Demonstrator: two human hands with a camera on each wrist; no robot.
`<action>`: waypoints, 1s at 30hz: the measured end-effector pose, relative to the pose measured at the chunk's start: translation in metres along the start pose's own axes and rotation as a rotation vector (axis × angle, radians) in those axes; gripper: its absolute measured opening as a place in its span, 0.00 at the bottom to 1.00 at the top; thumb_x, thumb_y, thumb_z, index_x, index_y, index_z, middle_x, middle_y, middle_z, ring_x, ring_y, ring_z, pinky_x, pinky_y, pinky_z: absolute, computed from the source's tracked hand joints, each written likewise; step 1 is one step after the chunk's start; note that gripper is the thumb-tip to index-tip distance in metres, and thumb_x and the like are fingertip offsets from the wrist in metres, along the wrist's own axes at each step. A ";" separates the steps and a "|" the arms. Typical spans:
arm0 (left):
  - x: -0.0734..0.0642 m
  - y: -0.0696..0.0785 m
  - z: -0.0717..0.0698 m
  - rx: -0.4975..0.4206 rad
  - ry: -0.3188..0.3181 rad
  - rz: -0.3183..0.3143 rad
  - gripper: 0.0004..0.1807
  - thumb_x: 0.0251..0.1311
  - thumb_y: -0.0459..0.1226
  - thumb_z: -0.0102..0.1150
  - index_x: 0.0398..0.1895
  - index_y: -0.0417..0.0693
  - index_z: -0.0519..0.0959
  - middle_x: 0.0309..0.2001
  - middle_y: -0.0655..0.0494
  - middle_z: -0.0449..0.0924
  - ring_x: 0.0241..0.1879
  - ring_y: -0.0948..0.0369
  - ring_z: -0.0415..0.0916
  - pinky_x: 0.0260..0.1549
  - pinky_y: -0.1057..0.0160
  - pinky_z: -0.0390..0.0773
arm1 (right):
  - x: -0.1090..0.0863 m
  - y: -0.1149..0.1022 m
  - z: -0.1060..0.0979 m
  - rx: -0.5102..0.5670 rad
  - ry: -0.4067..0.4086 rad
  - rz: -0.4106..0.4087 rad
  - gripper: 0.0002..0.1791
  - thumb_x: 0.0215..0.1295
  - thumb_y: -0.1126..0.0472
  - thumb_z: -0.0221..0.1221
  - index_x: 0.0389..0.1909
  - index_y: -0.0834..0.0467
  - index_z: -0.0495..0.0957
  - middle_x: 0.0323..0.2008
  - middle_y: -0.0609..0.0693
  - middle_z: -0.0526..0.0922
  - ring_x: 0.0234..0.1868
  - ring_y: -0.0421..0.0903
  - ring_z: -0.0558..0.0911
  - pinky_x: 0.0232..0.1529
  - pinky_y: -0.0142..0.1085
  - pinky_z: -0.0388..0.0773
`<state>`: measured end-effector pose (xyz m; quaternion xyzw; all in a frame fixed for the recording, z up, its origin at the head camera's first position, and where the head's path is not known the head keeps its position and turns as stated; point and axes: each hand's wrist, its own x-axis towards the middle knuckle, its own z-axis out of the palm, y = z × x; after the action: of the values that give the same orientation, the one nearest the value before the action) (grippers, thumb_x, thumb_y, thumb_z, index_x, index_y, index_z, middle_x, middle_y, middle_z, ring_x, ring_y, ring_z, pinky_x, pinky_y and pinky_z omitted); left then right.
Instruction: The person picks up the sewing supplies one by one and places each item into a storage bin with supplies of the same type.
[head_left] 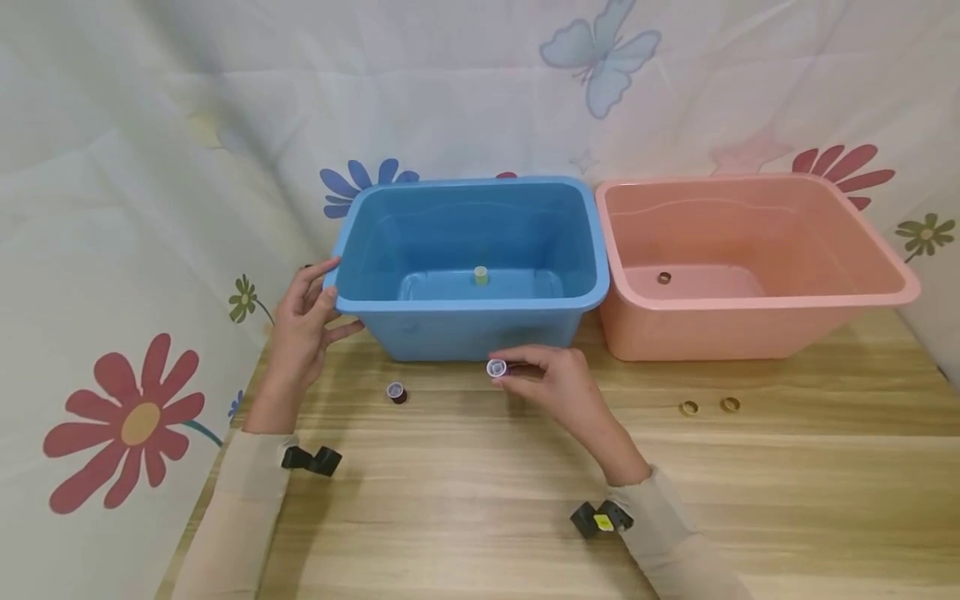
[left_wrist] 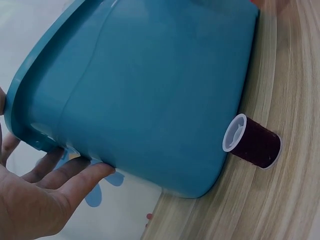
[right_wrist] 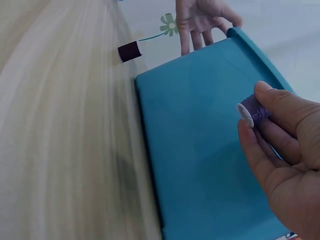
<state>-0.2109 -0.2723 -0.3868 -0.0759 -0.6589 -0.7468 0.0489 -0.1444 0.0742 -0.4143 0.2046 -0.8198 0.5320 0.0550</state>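
Between thumb and fingers, my right hand (head_left: 558, 383) pinches a spool of purple thread (right_wrist: 255, 110), held in front of the blue bin (head_left: 465, 329). At the bin's left end my left hand (head_left: 300, 325) grips the rim, with fingers under it against the outer wall, as the left wrist view shows. A spool of dark maroon thread (left_wrist: 257, 142) stands on the table just in front of the bin, near the left hand. Inside the blue bin is a pale yellow-green spool (head_left: 481, 276).
Right of the blue bin stands a pink bin (head_left: 705, 329) with a gold ring (head_left: 664, 277) inside. Two more gold rings, a left one (head_left: 689, 407) and a right one (head_left: 731, 404), lie before it on the wooden table (head_left: 450, 500). A patterned curtain (head_left: 465, 92) hangs behind.
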 end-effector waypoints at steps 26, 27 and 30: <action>0.000 0.000 -0.001 0.031 0.002 -0.016 0.24 0.75 0.40 0.55 0.72 0.54 0.70 0.74 0.38 0.59 0.56 0.48 0.81 0.42 0.50 0.86 | 0.016 -0.043 -0.032 -0.051 -0.052 -0.123 0.16 0.53 0.58 0.77 0.45 0.50 0.90 0.38 0.41 0.90 0.39 0.38 0.89 0.41 0.38 0.87; 0.000 0.000 -0.001 0.033 0.002 -0.015 0.24 0.75 0.40 0.55 0.72 0.54 0.70 0.74 0.38 0.59 0.56 0.49 0.81 0.42 0.51 0.86 | 0.016 -0.043 -0.033 -0.057 -0.053 -0.123 0.17 0.53 0.58 0.77 0.45 0.50 0.90 0.38 0.42 0.90 0.39 0.39 0.89 0.41 0.39 0.87; 0.000 0.000 -0.001 0.041 0.002 -0.018 0.24 0.75 0.40 0.55 0.73 0.54 0.70 0.74 0.37 0.58 0.55 0.49 0.81 0.41 0.51 0.86 | 0.017 -0.045 -0.035 -0.076 -0.060 -0.117 0.17 0.53 0.59 0.77 0.45 0.51 0.90 0.38 0.42 0.90 0.39 0.41 0.89 0.42 0.37 0.87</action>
<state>-0.2107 -0.2735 -0.3867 -0.0680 -0.6748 -0.7335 0.0444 -0.1466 0.0855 -0.3561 0.2658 -0.8274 0.4900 0.0690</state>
